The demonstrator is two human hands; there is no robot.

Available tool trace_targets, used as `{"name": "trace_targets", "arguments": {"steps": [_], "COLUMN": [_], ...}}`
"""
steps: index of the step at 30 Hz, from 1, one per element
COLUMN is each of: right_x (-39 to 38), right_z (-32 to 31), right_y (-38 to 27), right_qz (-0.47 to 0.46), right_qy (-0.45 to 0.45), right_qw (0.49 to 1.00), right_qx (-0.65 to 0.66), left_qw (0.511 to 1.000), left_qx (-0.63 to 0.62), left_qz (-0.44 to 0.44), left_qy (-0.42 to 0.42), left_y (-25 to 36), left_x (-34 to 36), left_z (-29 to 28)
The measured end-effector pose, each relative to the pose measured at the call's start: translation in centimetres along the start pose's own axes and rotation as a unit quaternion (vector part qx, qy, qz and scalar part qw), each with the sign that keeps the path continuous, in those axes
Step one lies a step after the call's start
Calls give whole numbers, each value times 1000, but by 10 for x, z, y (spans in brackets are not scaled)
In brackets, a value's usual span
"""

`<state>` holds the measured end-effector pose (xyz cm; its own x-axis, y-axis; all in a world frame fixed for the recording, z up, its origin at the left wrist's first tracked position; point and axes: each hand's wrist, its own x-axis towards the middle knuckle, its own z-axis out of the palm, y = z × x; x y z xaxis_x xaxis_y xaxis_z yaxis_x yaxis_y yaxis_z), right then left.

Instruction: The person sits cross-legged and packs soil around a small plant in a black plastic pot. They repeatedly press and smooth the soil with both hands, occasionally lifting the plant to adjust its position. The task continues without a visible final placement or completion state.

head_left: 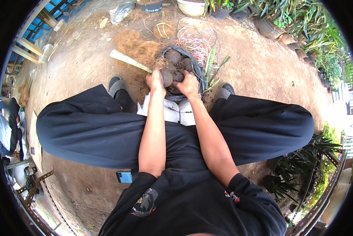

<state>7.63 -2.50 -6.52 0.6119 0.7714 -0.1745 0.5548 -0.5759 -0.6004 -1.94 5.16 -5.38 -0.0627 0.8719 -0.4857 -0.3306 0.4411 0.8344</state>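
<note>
My left hand (156, 82) is closed around the lower end of a long, pale green, snake-plant-like leaf (129, 61), which points up to the left. A round brown soil ball (167, 78) sits against its inner side. My right hand (188, 84) curls over a dark clump of soil (178, 75) beside that ball, thumb toward the left hand. Both hands work over an open black plastic bag (201, 74) that holds several round soil balls (173, 56). Parts of the fingertips are hidden among the soil.
Loose brown coconut fibre (137, 44) lies beyond my left hand. Pink and white string (194, 45) is heaped behind the bag, with green leaves (211, 63) at its right. A white sack (172, 111) lies between my feet. Potted plants (271, 27) line the far right; a phone (124, 177) lies at lower left.
</note>
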Motion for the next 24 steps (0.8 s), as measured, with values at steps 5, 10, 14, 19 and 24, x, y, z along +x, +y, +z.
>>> {"name": "trace_targets", "arguments": {"steps": [5,10,14,19,24], "right_x": [-1,-3,-3,7,10], "right_z": [0,-6,-9,-12,-16], "right_y": [-3,-8,-4,9,10], "right_qz": [-23,9,25,7,62], "right_qy": [37,30,16,-3,-121], "right_qw": [999,999,1000,998,957], "right_qx": [12,9,9,55,255], "left_qw": [998,999,998,997,985], "left_qx": [56,37,45,48,130], "left_qz": [-6,6,-7,10,60], "left_qy": [29,37,39,63,95], "left_y": [-1,-6,-8,-13,-16], "left_x": [-2,-4,-3,4,-1], "left_z": [0,-2,-2,-3,-9]}}
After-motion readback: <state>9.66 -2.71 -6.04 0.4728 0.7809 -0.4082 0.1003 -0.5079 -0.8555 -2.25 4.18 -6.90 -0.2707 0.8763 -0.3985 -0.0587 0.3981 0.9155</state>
